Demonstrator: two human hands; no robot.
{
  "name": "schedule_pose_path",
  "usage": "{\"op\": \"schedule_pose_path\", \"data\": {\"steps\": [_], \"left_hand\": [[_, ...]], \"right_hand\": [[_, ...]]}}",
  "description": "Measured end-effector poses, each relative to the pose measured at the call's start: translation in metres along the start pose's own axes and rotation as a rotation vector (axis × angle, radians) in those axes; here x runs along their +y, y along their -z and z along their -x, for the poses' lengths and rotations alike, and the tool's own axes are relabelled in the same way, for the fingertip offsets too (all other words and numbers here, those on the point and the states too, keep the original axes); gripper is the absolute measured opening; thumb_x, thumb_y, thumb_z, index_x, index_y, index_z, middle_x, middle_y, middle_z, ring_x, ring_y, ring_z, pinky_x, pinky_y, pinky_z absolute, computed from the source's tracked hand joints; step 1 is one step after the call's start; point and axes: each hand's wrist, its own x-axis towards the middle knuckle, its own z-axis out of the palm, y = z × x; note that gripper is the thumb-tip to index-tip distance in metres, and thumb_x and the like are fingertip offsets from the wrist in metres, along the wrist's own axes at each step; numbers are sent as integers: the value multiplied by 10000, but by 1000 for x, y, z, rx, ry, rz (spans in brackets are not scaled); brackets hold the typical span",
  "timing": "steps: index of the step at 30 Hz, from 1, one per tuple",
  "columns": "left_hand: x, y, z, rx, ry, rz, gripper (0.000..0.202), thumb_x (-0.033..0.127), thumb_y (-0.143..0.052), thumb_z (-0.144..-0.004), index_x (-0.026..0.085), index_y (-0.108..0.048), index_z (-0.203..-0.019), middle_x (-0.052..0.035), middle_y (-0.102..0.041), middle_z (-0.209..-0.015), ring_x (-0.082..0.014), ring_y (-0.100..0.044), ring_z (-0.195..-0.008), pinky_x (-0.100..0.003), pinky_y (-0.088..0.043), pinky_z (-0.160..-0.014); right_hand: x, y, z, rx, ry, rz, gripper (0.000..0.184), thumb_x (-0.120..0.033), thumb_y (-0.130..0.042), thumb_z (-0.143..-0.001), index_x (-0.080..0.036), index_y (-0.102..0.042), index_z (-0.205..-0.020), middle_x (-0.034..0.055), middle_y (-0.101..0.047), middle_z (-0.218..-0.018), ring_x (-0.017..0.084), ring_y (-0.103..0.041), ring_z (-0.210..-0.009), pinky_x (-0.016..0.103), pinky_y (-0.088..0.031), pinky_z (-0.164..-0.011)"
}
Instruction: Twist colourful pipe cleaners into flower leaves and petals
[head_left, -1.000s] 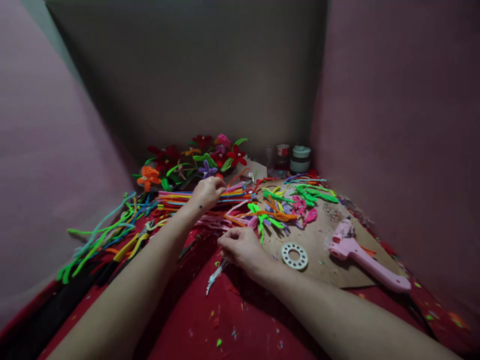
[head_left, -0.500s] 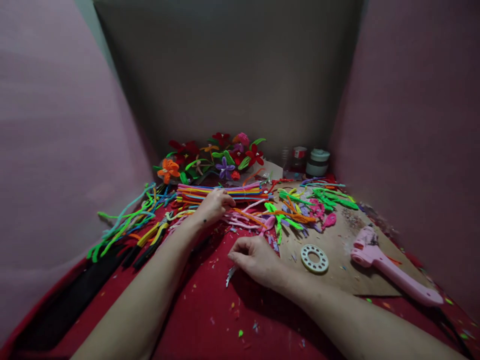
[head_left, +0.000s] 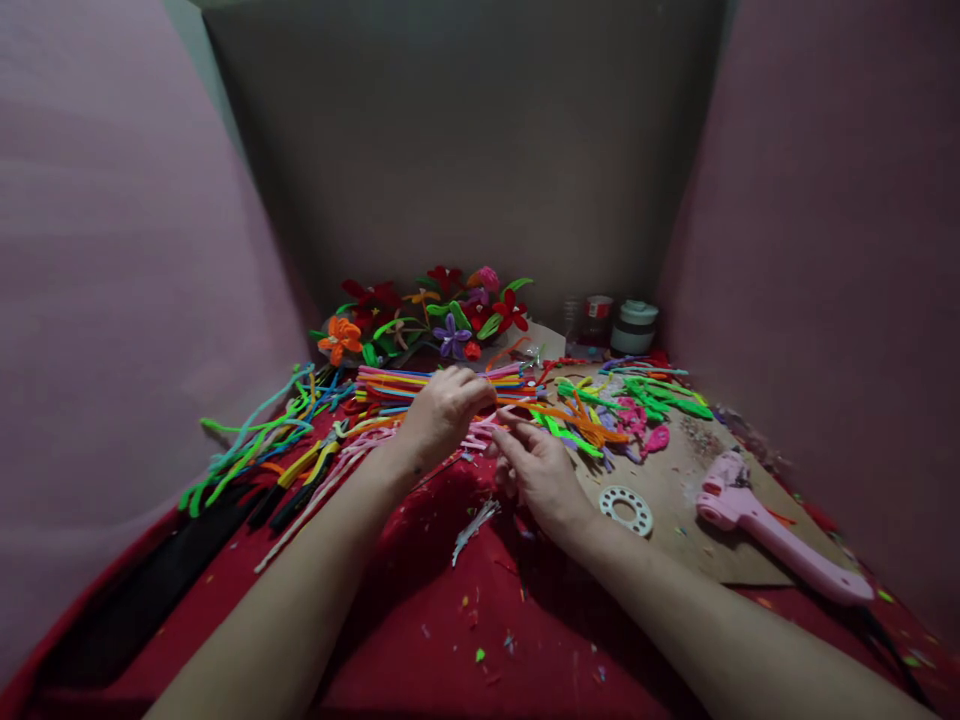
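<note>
My left hand is closed over the pink pipe cleaners, its fingertips pinched in front of the bundle of coloured pipe cleaners. Close to its right, my right hand has thumb and fingers together at a pink pipe cleaner whose tip shows between the hands. The fingers hide most of it. More pink pipe cleaners run out to the left behind my left forearm. A small bunch of whitish thin strips lies on the red cloth below my hands.
Pipe-cleaner flowers stand at the back. Pliers and green pipe cleaners lie left. A board at right carries a white ring with holes, a pink glue gun and bent green and orange pieces. A lidded jar stands behind.
Both hands have come together over the pink pipe cleaners. My right hand moved up and away from the whitish strips, my left slightly right. A pale pink strand now extends farther toward the front left.
</note>
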Motion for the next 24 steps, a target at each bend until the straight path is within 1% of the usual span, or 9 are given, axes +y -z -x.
{"op": "schedule_pose_path", "data": {"steps": [5,8,10,11,16,17,20,22,24], "left_hand": [[31,-6,4,-74,-39,138,154,203,-439,-869,167,-589,-863,-46,-603,-806,-141,-533,-737,-248,-409,-674],[44,1,5,95,70,70,128,234,-482,-841,156,-583,-836,-81,-602,-852,-187,-526,-817,-312,-407,-751],[53,8,7,219,220,95,148,271,-503,-825,145,-580,-811,-78,-589,-811,-186,-516,-776,-313,-399,-728],[56,10,9,216,308,183,172,299,-514,-817,144,-580,-781,-57,-578,-751,-165,-508,-708,-290,-396,-678],[56,-1,16,-286,830,1118,357,473,-571,-746,125,-579,-667,30,-450,-484,-58,-334,-391,-206,-226,-396],[53,-6,16,-269,911,1294,357,470,-596,-727,118,-578,-675,29,-461,-493,-49,-335,-383,-197,-223,-388],[45,-17,16,44,1007,1614,305,364,-715,-634,102,-595,-732,28,-510,-555,-36,-404,-426,-169,-304,-418],[44,-18,16,172,992,1647,311,306,-751,-590,96,-607,-768,28,-528,-566,-41,-439,-448,-165,-343,-433],[45,-18,16,178,958,1607,293,303,-741,-604,92,-605,-753,19,-545,-559,-52,-453,-444,-172,-356,-420]], "right_hand": [[-4,5,-3,92,116,-105,272,-370,-578,-752,-151,-643,-899,-49,-518,-524,62,-422,-421,185,-328,-404],[-6,8,-8,136,101,-199,267,-377,-605,-725,-136,-650,-833,-34,-542,-496,70,-446,-392,187,-341,-373],[-7,11,-13,168,83,-279,261,-374,-637,-694,-123,-637,-765,-3,-595,-546,80,-490,-403,191,-370,-363],[-7,13,-16,185,74,-325,255,-361,-653,-677,-117,-629,-746,9,-612,-566,84,-510,-411,190,-381,-360],[-11,18,-22,189,12,-519,175,-265,-656,-665,-109,-603,-723,-3,-600,-504,81,-510,-373,170,-369,-321],[-11,18,-21,173,-1,-527,162,-255,-648,-671,-109,-598,-719,-3,-599,-499,78,-502,-362,165,-357,-309],[-10,17,-19,135,-42,-509,156,-251,-640,-674,-110,-584,-710,-2,-599,-492,71,-483,-337,157,-336,-286],[-7,16,-19,123,-40,-478,175,-258,-645,-664,-108,-585,-732,-5,-600,-499,69,-478,-333,157,-339,-283],[-4,17,-20,116,-18,-410,204,-277,-642,-665,-104,-589,-761,-7,-599,-498,69,-474,-329,157,-339,-284]]}}
